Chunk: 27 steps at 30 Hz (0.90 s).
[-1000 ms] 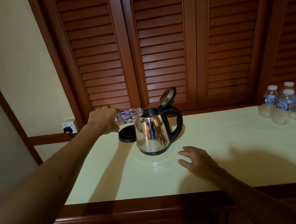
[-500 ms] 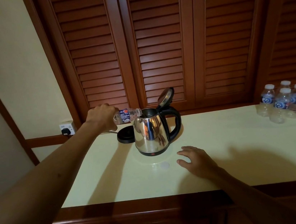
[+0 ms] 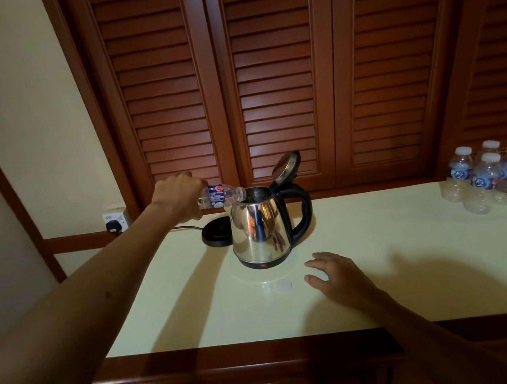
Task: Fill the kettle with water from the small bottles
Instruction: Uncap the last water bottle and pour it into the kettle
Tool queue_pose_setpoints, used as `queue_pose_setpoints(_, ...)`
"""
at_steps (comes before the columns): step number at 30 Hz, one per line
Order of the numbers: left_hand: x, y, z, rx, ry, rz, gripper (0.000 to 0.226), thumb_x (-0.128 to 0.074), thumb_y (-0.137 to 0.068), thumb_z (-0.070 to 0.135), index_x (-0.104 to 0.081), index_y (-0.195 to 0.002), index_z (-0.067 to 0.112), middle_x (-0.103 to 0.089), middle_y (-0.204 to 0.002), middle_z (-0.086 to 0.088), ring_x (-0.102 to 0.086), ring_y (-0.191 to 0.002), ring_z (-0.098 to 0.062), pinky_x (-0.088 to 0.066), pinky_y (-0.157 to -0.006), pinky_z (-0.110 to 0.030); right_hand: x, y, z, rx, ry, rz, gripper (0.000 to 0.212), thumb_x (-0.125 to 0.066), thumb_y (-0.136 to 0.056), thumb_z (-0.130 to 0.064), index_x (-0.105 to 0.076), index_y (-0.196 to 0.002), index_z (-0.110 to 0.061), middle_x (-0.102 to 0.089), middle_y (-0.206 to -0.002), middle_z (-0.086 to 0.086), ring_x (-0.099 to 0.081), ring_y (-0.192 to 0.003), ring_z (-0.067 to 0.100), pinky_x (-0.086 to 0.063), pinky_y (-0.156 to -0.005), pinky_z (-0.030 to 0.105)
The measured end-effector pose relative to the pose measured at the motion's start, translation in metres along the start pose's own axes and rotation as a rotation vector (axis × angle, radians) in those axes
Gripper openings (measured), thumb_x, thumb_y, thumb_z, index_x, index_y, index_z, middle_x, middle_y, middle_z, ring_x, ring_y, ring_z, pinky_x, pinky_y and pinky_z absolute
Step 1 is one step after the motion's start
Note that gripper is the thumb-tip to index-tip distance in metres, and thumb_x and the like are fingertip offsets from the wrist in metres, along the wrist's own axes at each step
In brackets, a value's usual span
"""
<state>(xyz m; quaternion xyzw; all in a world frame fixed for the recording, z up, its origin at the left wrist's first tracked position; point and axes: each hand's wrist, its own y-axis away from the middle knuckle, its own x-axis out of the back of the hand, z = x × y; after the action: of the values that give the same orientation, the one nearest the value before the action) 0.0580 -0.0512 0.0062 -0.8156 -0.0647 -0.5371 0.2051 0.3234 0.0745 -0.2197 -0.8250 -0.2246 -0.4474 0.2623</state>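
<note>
A shiny steel kettle (image 3: pixel 258 229) with a black handle stands on the pale countertop (image 3: pixel 385 271), its lid (image 3: pixel 285 165) tipped up and open. My left hand (image 3: pixel 180 195) grips a small clear bottle (image 3: pixel 222 196) with a blue label, held on its side with its neck at the kettle's open mouth. My right hand (image 3: pixel 337 274) lies flat on the counter in front of the kettle, fingers spread, holding nothing. A small white bottle cap (image 3: pixel 283 285) lies just left of that hand.
The kettle's black base (image 3: pixel 216 233) sits behind it to the left, its cord running to a wall socket (image 3: pixel 116 221). Several small capped bottles (image 3: pixel 498 179) stand grouped at the right end. Louvred wooden doors back the counter; a wooden edge (image 3: pixel 267 354) runs along the front.
The hands, bottle and kettle keep their places. Only my head has shifted slightly, so the scene sits a little differently in view.
</note>
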Motion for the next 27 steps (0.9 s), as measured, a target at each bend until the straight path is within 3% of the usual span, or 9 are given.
queue_pose_setpoints(20,0.000,-0.016,0.004,-0.047,-0.103,0.058,0.072,-0.075,-0.084,0.033,-0.041,-0.148,0.029,-0.046,-0.133,-0.012,-0.046,-0.124,-0.029,-0.050,-0.093,-0.041,-0.001,0.000,-0.001,-0.011,0.001,0.005,0.049,-0.050,-0.089,-0.055,-0.057,-0.131,-0.031,-0.046,-0.147,-0.009,-0.039,-0.136,0.012,-0.029,-0.115,0.037)
queue_pose_setpoints(27,-0.001,-0.023,0.003,-0.102,-0.153,0.165,0.065,-0.072,-0.086,0.034,-0.044,-0.145,0.030,-0.048,-0.129,-0.012,-0.047,-0.121,-0.028,-0.050,-0.091,-0.039,0.002,0.002,-0.004,-0.004,0.005,0.024,0.047,-0.053,-0.090,-0.052,-0.059,-0.131,-0.028,-0.047,-0.147,-0.007,-0.040,-0.136,0.013,-0.028,-0.112,0.033)
